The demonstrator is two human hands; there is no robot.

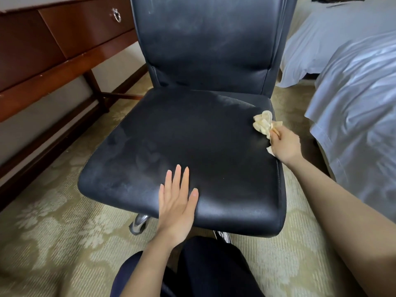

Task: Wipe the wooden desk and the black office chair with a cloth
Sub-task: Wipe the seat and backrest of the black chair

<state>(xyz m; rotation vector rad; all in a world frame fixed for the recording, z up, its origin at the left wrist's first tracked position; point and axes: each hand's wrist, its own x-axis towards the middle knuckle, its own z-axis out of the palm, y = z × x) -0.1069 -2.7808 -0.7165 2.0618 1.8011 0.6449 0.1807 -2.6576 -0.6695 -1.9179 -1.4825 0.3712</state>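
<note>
The black office chair (192, 136) fills the middle of the view, its seat toward me and its backrest upright behind. My left hand (176, 202) lies flat with straight fingers on the seat's front edge. My right hand (286, 145) grips a crumpled pale yellow cloth (263, 123) at the seat's right edge, the cloth touching the leather. The wooden desk (53, 46) stands at the upper left, showing a drawer with a metal ring pull.
A bed with white sheets (353, 103) stands close on the right of the chair. Patterned beige carpet (53, 232) covers the floor. The chair's chrome base legs (139, 224) show under the seat. My dark-trousered knees (203, 269) are at the bottom.
</note>
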